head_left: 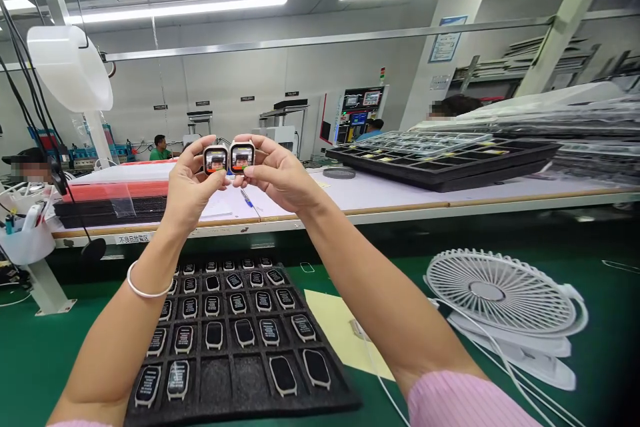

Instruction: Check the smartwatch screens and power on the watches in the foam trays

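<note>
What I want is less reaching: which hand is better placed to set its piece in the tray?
Probably the left hand: it and the right hand hold pieces equally high, but empty cells in the tray lie nearer the left forearm.

bench-edge label (134,238) — "不良品放置区", other signs unreadable

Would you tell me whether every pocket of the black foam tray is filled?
No, two front-row pockets of the tray sit empty.
</note>
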`<state>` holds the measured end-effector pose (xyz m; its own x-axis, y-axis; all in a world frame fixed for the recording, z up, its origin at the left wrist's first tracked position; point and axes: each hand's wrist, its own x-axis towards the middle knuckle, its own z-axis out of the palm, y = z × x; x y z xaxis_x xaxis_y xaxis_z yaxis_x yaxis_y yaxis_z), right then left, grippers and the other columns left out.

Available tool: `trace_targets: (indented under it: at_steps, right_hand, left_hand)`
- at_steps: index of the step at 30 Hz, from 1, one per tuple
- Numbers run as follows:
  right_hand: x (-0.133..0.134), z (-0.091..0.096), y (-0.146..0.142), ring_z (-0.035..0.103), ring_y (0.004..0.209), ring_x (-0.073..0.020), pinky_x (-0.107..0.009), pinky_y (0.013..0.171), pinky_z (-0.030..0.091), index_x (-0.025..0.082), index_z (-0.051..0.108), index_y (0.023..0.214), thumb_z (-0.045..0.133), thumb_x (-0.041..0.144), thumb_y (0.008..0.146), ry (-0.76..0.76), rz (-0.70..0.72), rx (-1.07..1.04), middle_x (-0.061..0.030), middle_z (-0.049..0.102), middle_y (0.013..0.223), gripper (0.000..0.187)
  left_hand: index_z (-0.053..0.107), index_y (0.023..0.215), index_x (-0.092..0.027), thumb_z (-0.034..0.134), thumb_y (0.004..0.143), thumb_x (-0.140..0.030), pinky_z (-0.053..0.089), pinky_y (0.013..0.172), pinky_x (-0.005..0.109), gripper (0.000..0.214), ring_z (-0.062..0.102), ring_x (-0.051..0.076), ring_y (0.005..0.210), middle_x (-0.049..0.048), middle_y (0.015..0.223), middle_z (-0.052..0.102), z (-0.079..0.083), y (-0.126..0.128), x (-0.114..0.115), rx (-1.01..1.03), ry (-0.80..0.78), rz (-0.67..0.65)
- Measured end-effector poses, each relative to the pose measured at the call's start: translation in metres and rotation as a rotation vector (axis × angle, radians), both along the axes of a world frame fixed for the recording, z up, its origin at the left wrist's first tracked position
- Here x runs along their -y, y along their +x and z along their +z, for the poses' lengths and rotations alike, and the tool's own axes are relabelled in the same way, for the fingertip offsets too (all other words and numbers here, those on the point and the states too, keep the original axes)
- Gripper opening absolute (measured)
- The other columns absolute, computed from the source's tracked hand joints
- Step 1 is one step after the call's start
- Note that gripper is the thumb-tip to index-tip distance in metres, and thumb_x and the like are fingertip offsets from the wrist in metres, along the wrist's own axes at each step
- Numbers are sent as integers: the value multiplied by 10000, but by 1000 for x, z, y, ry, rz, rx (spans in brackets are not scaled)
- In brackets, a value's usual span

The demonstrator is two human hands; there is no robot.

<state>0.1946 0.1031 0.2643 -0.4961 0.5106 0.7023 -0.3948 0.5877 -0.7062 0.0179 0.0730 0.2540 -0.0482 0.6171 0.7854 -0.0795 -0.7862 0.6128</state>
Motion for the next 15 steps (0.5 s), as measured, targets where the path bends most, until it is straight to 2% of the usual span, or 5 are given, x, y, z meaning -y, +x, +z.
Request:
trace_targets:
  at_steps: [3, 5, 12, 15]
  right_hand:
    - [5, -11, 0, 659, 762, -142, -310, 750, 537, 207, 515, 1233, 735, 237, 769, -18, -8, -7, -1, 633, 947, 515]
    - [10, -28, -1, 662, 754, -140, -305, 747, 542, 209, 516, 1229, 721, 214, 770, -56, -9, -11, 0, 644, 939, 502]
    - [29, -120, -7, 657, 716, -131, -284, 715, 549, 202, 522, 1236, 668, 168, 772, -326, -5, -7, -1, 648, 900, 487]
    - [33, -148, -9, 657, 707, -128, -279, 695, 549, 204, 538, 1217, 672, 164, 771, -417, 15, -13, -4, 650, 912, 467]
  left_hand:
    - [633, 1175, -246, 795, 660, -136, 584, 601, 243, 551, 646, 103, 609, -9, 885, 681, -10, 3, 7, 18, -25, 7]
    - [630, 1172, -235, 791, 658, -133, 594, 621, 236, 549, 658, 102, 632, -3, 912, 688, -27, 4, 14, 35, -62, 0]
    - [582, 1250, -223, 781, 709, -159, 627, 713, 246, 580, 703, 112, 713, 32, 1029, 689, -115, -1, 41, 38, -323, -28]
    - [581, 1256, -210, 782, 715, -169, 631, 723, 245, 579, 702, 106, 703, 33, 1026, 688, -140, -5, 47, 25, -411, -30]
